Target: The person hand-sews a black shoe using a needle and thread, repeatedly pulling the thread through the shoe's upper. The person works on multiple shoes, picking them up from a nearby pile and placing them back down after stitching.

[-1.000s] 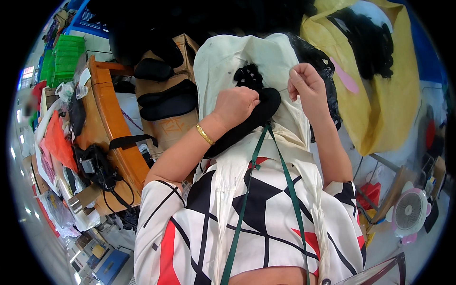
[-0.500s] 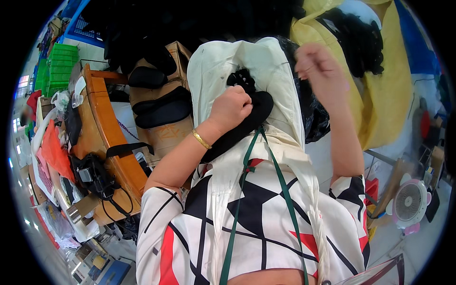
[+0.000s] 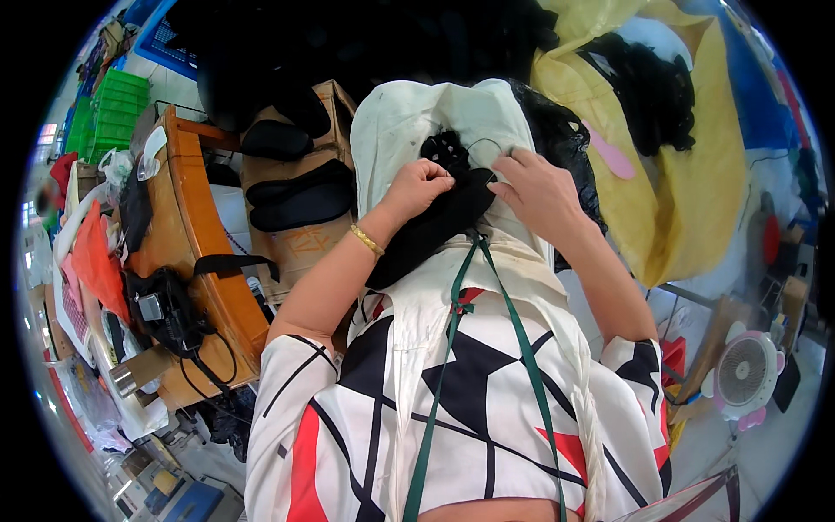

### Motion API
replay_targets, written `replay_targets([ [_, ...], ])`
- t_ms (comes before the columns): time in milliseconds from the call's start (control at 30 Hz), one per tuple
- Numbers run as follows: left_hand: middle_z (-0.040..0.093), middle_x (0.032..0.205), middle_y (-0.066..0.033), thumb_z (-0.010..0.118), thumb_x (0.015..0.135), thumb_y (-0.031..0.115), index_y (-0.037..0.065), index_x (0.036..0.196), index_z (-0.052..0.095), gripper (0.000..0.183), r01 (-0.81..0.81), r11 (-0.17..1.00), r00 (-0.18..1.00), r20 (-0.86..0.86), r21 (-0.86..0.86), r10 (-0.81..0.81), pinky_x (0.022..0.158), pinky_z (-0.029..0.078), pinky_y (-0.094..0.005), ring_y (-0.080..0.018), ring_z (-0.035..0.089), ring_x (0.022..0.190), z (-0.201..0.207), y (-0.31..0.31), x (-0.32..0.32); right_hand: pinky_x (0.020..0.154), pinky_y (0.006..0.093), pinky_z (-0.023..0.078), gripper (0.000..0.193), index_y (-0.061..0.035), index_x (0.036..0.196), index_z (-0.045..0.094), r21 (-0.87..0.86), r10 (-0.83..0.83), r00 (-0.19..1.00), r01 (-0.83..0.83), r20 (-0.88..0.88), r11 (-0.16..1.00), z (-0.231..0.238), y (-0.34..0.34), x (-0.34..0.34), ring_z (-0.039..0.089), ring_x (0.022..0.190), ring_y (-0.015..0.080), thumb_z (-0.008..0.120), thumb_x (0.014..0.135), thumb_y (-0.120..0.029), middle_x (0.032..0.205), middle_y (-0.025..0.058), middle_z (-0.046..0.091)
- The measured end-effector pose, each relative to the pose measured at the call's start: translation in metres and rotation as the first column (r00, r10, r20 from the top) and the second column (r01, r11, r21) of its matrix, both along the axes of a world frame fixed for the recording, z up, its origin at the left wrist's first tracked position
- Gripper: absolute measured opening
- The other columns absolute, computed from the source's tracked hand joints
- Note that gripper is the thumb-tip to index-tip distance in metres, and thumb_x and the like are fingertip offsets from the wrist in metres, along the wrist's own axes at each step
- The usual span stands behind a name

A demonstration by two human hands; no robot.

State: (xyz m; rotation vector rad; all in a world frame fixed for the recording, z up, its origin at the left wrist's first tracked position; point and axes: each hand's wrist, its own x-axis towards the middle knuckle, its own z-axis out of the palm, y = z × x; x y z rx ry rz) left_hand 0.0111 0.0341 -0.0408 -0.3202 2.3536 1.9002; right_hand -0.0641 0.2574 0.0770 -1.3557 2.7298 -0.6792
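On the white apron (image 3: 383, 117) over my lap lies a black slipper (image 3: 430, 239), its rounded end pointing up and right. A crumpled black ornament with small pale specks (image 3: 445, 150) sits at its upper left edge. My left hand (image 3: 417, 190) is closed in a pinch on the slipper's edge just below the ornament; the fingertips hide what exactly is pinched. A thin dark thread (image 3: 485, 141) arcs from the ornament across to my right hand (image 3: 541, 193), whose fingers are closed on it beside the rounded end. I cannot make out any needle.
At left, black slipper pieces (image 3: 300, 204) lie on a cardboard box (image 3: 304, 252) beside a wooden stool (image 3: 196, 226). Dark goods fill the far side. A yellow sack (image 3: 687, 209) with black pieces and a black plastic bag (image 3: 552, 130) stand right. A fan (image 3: 744, 370) is lower right.
My right hand has come down and inward from the upper right to the slipper's rounded end. The thread loop now shows between the hands. My left hand stays at the slipper.
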Motion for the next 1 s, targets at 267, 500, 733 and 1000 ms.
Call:
replay_targets([
  [267, 0.065, 0.08, 0.005, 0.07, 0.09, 0.02, 0.008, 0.092, 0.071, 0.012, -0.019, 0.984, 0.984, 0.176, 0.18, -0.013, 0.059, 0.043, -0.0195, -0.0029, 0.054, 0.068, 0.016, 0.001, -0.004, 0.067, 0.0458, 0.052, 0.063, -0.0041, 0.077, 0.071, 0.491, -0.05, 0.907, -0.179, 0.417, 0.853, -0.037, -0.003, 0.035, 0.068, 0.073, 0.0362, 0.057, 0.087, -0.064, 0.075, 0.017, 0.069],
  [500, 0.065, 0.08, 0.0047, 0.07, 0.089, 0.019, 0.008, 0.091, 0.071, 0.012, -0.038, 0.978, 0.978, 0.208, 0.207, -0.006, 0.059, 0.043, -0.0194, -0.0032, 0.054, 0.067, 0.015, 0.003, -0.003, 0.077, 0.0439, 0.05, 0.03, -0.0021, 0.109, 0.058, 0.29, -0.032, 0.828, -0.16, 0.56, 0.944, -0.033, 0.034, 0.022, 0.064, 0.088, 0.0398, 0.063, 0.082, -0.012, 0.092, 0.0221, 0.066],
  [733, 0.063, 0.078, 0.0048, 0.071, 0.089, 0.02, 0.008, 0.09, 0.071, 0.012, -0.058, 0.972, 0.968, 0.253, 0.228, -0.001, 0.059, 0.042, -0.0196, -0.0035, 0.053, 0.067, 0.02, 0.006, -0.001, 0.074, 0.0398, 0.05, 0.025, -0.0033, 0.107, 0.064, 0.097, 0.022, 0.849, -0.086, 0.528, 0.992, 0.016, 0.023, 0.016, 0.064, 0.082, 0.0359, 0.062, 0.089, -0.021, 0.091, 0.0183, 0.066],
  [1000, 0.062, 0.077, 0.0048, 0.071, 0.089, 0.018, 0.006, 0.09, 0.07, 0.012, -0.099, 0.959, 0.957, 0.29, 0.266, 0.018, 0.057, 0.041, -0.0205, -0.0036, 0.051, 0.065, 0.025, 0.006, 0.003, 0.06, 0.0382, 0.05, 0.024, -0.0085, 0.09, 0.07, 0.185, -0.021, 0.984, -0.013, 0.178, 0.983, -0.012, -0.017, 0.015, 0.064, 0.069, 0.0276, 0.067, 0.089, -0.033, 0.078, 0.0077, 0.062],
])
